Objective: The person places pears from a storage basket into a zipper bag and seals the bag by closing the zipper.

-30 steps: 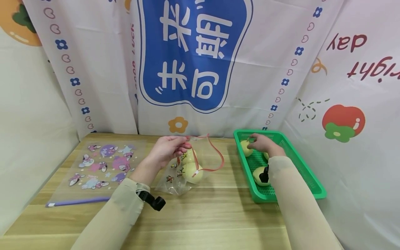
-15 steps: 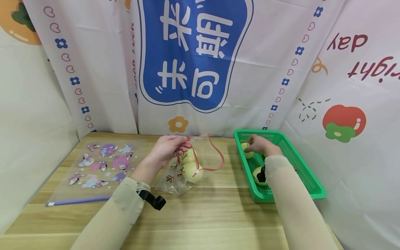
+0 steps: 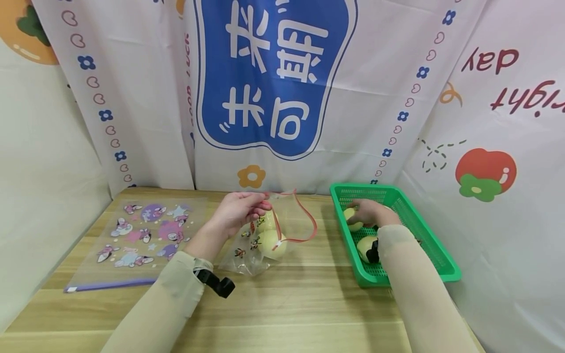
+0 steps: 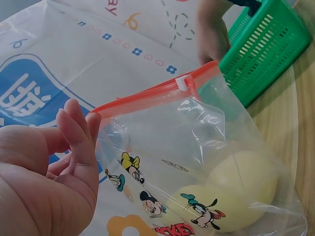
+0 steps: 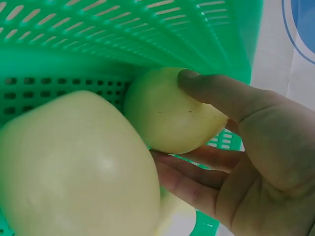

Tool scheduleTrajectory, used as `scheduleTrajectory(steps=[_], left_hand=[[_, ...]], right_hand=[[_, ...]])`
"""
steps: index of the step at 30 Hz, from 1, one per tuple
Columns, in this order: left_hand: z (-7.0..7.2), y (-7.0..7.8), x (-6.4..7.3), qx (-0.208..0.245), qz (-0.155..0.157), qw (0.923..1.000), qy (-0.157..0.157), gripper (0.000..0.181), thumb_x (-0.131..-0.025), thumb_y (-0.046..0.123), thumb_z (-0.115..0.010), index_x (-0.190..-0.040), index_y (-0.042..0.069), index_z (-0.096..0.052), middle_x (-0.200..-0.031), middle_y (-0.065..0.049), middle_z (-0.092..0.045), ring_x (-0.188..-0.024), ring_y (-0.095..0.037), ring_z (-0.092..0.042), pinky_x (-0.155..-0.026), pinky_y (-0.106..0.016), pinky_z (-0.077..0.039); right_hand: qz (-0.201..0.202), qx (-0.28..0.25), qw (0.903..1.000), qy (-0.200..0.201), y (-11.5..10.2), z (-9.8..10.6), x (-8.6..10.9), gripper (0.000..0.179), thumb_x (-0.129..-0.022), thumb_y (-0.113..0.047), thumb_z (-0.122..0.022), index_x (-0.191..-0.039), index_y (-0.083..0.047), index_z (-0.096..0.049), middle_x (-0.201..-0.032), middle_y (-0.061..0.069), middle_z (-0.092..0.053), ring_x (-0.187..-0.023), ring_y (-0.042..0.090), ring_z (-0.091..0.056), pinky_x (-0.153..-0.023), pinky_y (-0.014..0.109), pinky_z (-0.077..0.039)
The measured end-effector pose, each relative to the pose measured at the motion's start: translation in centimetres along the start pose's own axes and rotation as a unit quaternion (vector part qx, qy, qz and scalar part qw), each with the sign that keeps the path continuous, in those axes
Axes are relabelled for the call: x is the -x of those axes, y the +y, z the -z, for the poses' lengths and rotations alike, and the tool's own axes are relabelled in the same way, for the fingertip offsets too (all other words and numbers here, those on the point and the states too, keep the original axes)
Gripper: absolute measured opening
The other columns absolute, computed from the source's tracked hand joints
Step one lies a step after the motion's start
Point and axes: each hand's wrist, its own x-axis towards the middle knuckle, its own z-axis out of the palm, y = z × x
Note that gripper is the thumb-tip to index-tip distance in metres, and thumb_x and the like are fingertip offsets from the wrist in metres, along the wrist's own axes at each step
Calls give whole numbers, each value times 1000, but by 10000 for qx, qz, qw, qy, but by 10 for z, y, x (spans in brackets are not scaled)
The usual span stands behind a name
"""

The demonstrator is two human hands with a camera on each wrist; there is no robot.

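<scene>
In the head view my left hand (image 3: 240, 211) pinches the red zip edge of a clear zip bag (image 4: 157, 142) printed with cartoon figures. Two pale yellow pears (image 4: 246, 177) lie inside the bag, whose mouth gapes toward the right. My right hand (image 3: 371, 213) reaches down into a green plastic basket (image 3: 422, 230) and grips a pear (image 5: 170, 113) at its far left corner, thumb on top and fingers beneath. A nearer pear (image 5: 78, 162) fills the left of the right wrist view. Partly hidden behind it is another pear (image 5: 176, 216).
A second clear bag (image 3: 150, 230) with purple prints and a purple slider strip lies flat on the wooden table (image 3: 282, 314) at the left. Printed white cloth (image 3: 379, 98) hangs behind the table and along both sides.
The right hand has sunk lower into the basket and closed round the far left pear, which has shifted slightly toward the person. The left hand and bag stay in place.
</scene>
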Motion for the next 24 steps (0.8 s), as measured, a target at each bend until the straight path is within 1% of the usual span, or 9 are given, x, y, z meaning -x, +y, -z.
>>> scheduleTrajectory(steps=[2, 5, 7, 9, 11, 13, 17, 21, 24], left_hand=[[0, 0, 1, -3, 1, 10000, 20, 43, -115, 17, -58, -150, -8, -60, -85, 6, -80, -70, -1, -71, -62, -11, -55], [0, 0, 0, -2, 14, 10000, 47, 41, -115, 17, -58, -148, -7, -62, -85, 5, -80, -70, -1, -71, -63, -11, -56], [0, 0, 0, 3, 36, 10000, 70, 40, -115, 17, -59, -146, -6, -64, -85, 5, -80, -70, -1, -71, -63, -12, -56], [0, 0, 0, 5, 56, 10000, 76, 39, -115, 18, -59, -146, -6, -64, -85, 5, -80, -71, -2, -71, -63, -12, -56], [-1, 0, 0, 2, 77, 9999, 90, 39, -115, 18, -59, -145, -5, -64, -85, 5, -80, -70, -2, -71, -63, -12, -56], [-1, 1, 0, -4, 92, 9999, 104, 39, -115, 18, -59, -145, -5, -64, -85, 5, -80, -70, -2, -71, -63, -12, -56], [-2, 1, -1, -34, 83, 9999, 77, 42, -115, 18, -58, -149, -7, -61, -85, 6, -80, -70, -1, -71, -63, -11, -56], [-2, 1, -1, -52, 77, 9999, 48, 44, -115, 18, -58, -151, -7, -59, -85, 6, -80, -71, -1, -71, -63, -12, -56], [-2, 1, -1, -32, 82, 10000, 38, 42, -115, 18, -58, -150, -6, -61, -85, 6, -80, -71, -1, -71, -63, -11, -56]], right_hand=[[-1, 9, 10000, 64, 4, 2, 2, 76, -102, -38, -78, -166, -12, -47, -165, 27, -50, -116, 36, -74, -98, 51, -63], [29, -137, 9995, 281, 10, 8, 6, 78, -103, -40, -77, -166, -8, -46, -161, 28, -53, -114, 37, -75, -97, 51, -64], [82, -263, 9983, 517, 13, 13, 10, 80, -104, -44, -75, -166, -5, -44, -154, 27, -60, -109, 37, -77, -95, 50, -64], [121, -429, 9958, 797, 14, 18, 13, 83, -104, -49, -74, -167, -5, -42, -141, 25, -69, -103, 34, -78, -94, 49, -63], [216, -581, 9918, 1114, 13, 23, 17, 87, -103, -55, -72, -167, -5, -41, -130, 23, -74, -97, 31, -79, -92, 48, -63], [334, -813, 9853, 1467, 10, 27, 20, 88, -102, -59, -72, -167, -7, -42, -124, 22, -74, -93, 28, -79, -90, 45, -63], [722, -1336, 9665, 2068, -2, 35, 25, 83, -101, -60, -74, -163, -10, -48, -129, 24, -69, -90, 21, -78, -83, 36, -67], [1026, -1833, 9499, 2312, -21, 40, 33, 78, -101, -57, -76, -161, -14, -51, -128, 22, -65, -90, 18, -77, -79, 27, -67], [1152, -2004, 9438, 2364, -39, 42, 42, 77, -99, -57, -78, -161, -18, -53, -129, 20, -64, -94, 22, -78, -80, 25, -67]])
